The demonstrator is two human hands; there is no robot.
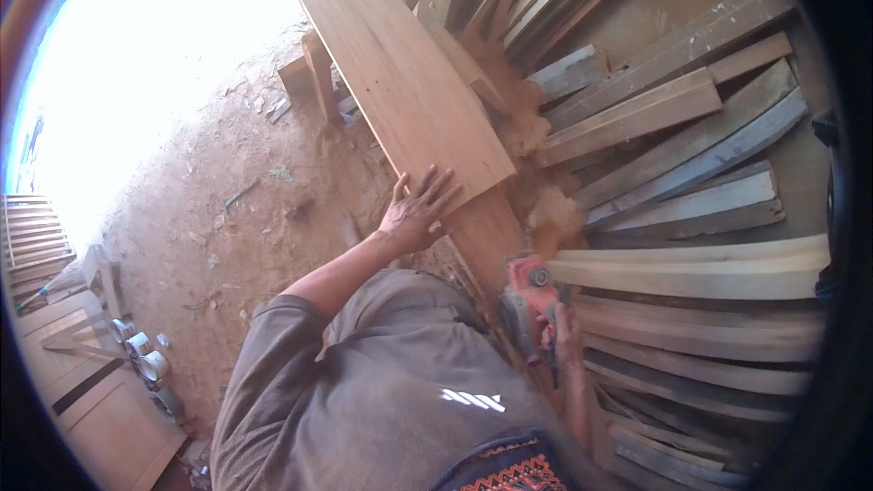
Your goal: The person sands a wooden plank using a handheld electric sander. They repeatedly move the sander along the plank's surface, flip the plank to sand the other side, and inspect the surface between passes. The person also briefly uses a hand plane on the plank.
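Observation:
My left hand [418, 214] lies with spread fingers on the near end of a wide, smooth wooden board [409, 82]. The board stretches away from me toward the top of the picture. Lower right, my right hand [566, 336] is wrapped around the handle of a red electric hand planer [529, 286] with a dark round knob at its front. The planer sits just past the board's near end, beside a dusty wooden bench surface [491, 227] under the board. Whether the planer's sole touches that surface is hidden.
Stacked timber [691, 264] fills the right side, close to the planer. Heaped sawdust [550, 214] lies along the bench. A wooden support [318, 77] stands under the board's far part. Wooden panels [118, 427] and several white rolls [150, 364] lie at lower left on the dirt floor [209, 245].

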